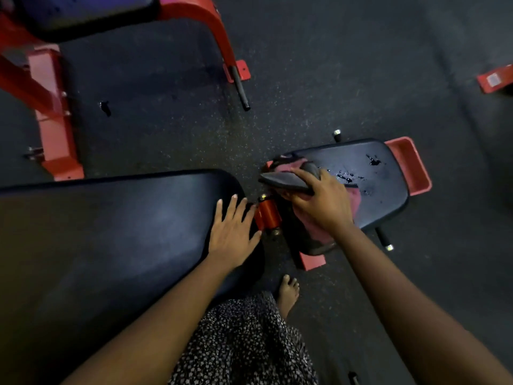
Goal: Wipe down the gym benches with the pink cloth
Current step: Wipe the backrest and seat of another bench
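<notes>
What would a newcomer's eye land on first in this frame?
The right hand at centre right, holding the pink cloth against the small black seat pad, where wet drops glisten. Next, the left hand resting flat on the end of the long black bench pad at left. Red bench frames stand out against the dark floor at upper left.

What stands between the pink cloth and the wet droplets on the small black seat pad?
Nothing visible. The right hand holds the pink cloth on the small black seat pad, and only bare padding separates it from the wet droplets. The left hand rests apart on the long black bench pad.
</notes>
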Demonstrator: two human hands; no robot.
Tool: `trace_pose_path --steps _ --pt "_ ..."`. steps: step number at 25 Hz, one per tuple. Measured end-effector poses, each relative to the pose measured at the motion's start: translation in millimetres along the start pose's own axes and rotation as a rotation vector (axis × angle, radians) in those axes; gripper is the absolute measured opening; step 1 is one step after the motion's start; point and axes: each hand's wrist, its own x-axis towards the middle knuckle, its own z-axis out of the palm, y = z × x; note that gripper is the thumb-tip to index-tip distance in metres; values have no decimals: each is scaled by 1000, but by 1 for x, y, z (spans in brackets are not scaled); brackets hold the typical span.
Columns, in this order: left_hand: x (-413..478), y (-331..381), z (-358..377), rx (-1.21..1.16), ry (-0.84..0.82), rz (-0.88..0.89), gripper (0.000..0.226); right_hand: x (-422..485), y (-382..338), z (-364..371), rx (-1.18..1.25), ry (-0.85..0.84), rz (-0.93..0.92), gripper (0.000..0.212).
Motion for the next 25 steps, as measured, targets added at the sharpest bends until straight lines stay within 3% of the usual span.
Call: trace_pose_path --steps 3,6,15,19,22,25 --pt "8 11 27 146 -6 -61 65 64 30 19 -246 -118 -278 61" --pt "13 13 30 197 -50 -76 66 92 47 49 -388 -222 -405 68" --pt "13 15 29 233 -41 -102 66 45 77 70 -395 -135 -674 63" --pt "11 14 30 246 -43 -99 65 14 88 72 -400 -124 -704 67" --pt "9 29 33 93 16 -154 61 -21 102 76 -383 -121 -714 74" --pt "5 74 41 -260 102 -258 59 -54 123 72 -347 -168 -733 73"
